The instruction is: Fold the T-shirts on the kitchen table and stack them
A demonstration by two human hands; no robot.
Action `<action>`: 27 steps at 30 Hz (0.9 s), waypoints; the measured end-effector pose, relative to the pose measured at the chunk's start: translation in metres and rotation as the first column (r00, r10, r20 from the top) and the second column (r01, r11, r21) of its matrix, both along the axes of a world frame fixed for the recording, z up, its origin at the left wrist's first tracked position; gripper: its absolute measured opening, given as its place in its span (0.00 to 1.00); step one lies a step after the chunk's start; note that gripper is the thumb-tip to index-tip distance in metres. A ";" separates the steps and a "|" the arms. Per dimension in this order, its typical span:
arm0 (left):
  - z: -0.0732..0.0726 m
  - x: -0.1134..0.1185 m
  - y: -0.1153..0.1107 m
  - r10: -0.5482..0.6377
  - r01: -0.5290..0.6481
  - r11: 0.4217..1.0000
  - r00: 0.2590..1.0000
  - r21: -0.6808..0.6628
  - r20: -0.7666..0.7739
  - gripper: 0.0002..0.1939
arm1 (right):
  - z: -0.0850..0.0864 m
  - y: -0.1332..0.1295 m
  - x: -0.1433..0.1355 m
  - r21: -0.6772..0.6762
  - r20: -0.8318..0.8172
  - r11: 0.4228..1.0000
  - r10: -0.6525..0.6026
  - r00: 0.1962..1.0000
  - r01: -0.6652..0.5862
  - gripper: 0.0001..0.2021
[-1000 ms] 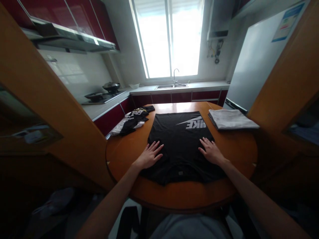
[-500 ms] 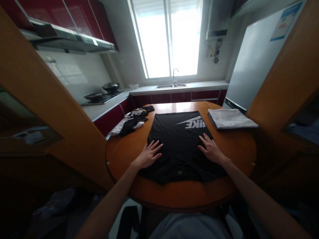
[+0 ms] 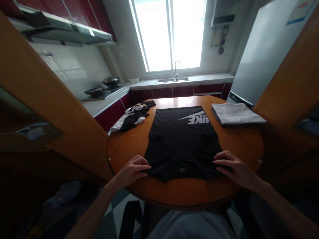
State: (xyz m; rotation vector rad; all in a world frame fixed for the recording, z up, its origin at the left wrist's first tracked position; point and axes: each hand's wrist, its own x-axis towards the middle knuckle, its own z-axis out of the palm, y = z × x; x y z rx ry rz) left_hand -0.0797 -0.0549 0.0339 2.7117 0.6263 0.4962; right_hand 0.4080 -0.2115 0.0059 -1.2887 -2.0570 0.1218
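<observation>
A black shirt (image 3: 179,139) with a white upside-down logo lies flat on the round wooden table (image 3: 189,191), its neckline facing me. At its near left corner is my left hand (image 3: 136,169), fingers slightly curled and the fingertips at the sleeve edge. My right hand (image 3: 231,166) is at the near right corner, fingers apart, fingertips over or touching the edge of the cloth. Neither hand shows a clear grasp.
Crumpled black and white clothing (image 3: 133,116) lies at the table's left back edge. A folded light grey stack (image 3: 236,114) rests at the right back. Beyond are a counter with a sink (image 3: 173,80), a stove with pans (image 3: 111,81) and a fridge (image 3: 261,49).
Both hands have moved outward and toward me, from lying flat on the shirt to its near corners. The view has shifted slightly.
</observation>
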 end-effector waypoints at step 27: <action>0.018 -0.006 -0.008 -0.114 0.185 0.941 0.962 0.284 -0.248 0.24 | 0.006 -0.030 0.003 0.134 0.423 0.989 -0.002 0.906 -0.061 0.11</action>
